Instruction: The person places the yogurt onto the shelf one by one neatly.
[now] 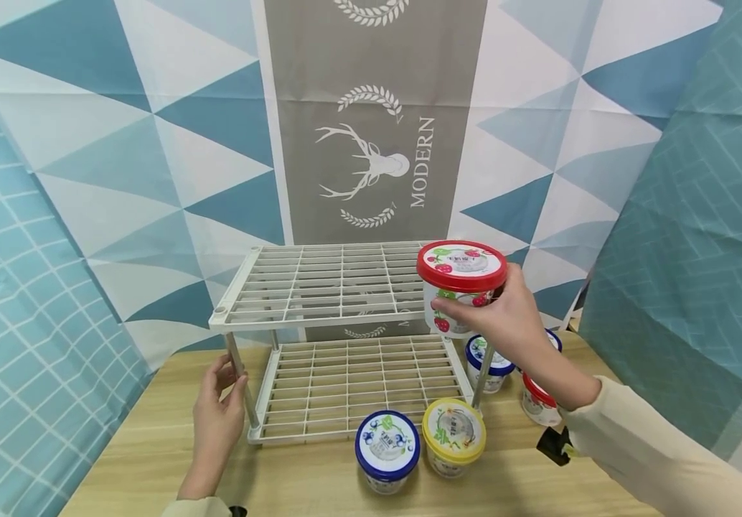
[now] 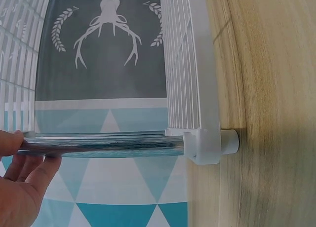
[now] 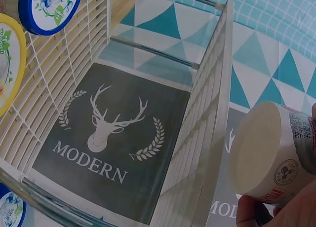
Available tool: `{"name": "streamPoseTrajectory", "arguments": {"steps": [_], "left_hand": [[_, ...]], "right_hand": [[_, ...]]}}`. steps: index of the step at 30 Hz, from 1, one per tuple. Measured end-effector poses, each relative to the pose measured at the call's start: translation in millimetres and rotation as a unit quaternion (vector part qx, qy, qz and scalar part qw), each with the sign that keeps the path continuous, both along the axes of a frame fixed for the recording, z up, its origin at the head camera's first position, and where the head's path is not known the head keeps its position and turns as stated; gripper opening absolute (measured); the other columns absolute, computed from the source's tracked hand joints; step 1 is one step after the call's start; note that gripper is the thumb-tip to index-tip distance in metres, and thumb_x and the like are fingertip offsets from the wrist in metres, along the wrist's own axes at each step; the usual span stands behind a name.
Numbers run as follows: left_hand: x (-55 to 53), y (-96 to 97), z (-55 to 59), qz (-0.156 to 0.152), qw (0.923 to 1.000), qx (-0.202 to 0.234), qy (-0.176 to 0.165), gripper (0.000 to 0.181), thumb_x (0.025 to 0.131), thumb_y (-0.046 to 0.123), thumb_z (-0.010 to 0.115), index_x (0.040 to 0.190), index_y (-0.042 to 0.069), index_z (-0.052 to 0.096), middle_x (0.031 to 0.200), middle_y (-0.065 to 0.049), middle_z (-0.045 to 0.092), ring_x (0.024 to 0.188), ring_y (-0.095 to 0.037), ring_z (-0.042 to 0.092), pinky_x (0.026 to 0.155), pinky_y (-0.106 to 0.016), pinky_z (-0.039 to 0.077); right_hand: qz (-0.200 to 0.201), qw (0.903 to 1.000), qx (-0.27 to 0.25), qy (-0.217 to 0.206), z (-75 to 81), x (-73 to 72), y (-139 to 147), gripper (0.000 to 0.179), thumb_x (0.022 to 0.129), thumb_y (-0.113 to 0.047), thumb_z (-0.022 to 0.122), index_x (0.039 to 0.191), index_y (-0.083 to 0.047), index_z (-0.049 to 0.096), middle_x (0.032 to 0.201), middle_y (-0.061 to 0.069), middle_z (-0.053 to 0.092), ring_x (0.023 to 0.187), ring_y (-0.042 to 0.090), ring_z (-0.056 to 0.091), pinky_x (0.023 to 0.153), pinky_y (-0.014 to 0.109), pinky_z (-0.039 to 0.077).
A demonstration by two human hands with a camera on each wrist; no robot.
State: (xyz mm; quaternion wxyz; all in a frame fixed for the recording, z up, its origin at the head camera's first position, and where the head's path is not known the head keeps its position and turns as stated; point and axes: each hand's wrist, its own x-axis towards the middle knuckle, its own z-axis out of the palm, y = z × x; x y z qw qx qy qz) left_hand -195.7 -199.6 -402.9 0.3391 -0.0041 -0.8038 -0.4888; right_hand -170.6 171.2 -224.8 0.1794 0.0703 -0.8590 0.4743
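In the head view, my right hand (image 1: 514, 323) grips a strawberry-printed paper tub (image 1: 461, 267) with a red lid. The tub is upright at the right end of the upper shelf of a white wire two-tier rack (image 1: 237, 291). Its pale bottom shows in the right wrist view, beside the rack's upper shelf (image 3: 210, 138), with fingers (image 3: 252, 212) beneath its side. My left hand (image 1: 219, 409) holds the rack's front left metal post (image 2: 113, 144), thumb and fingers around it just below the upper shelf.
A blue-lidded tub (image 1: 387, 446) and a yellow-lidded tub (image 1: 453, 434) stand on the wooden table (image 1: 151, 431) before the rack. Right of it are another blue-lidded tub (image 1: 489, 355) and a red-lidded one (image 1: 539, 402). A patterned curtain (image 1: 371, 172) hangs behind.
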Motion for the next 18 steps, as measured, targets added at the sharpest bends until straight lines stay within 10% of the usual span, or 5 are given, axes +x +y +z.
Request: {"name": "streamPoseTrajectory", "arguments": {"steps": [18], "left_hand": [[1.6,-0.6,2.0,-0.006,0.9999,0.004,-0.011,0.043,0.090,-0.004,0.055,0.131,0.002,0.043,0.110,-0.018,0.059,0.092,0.014,0.047,0.075,0.007,0.040]], "right_hand": [[0.025,0.9994,-0.019,-0.012,6.6,-15.4,-26,0.098,0.070,-0.045,0.080,0.140,-0.009,0.021,0.133,0.012,0.044,0.122,0.029,0.047,0.095,0.047,0.052]]}}
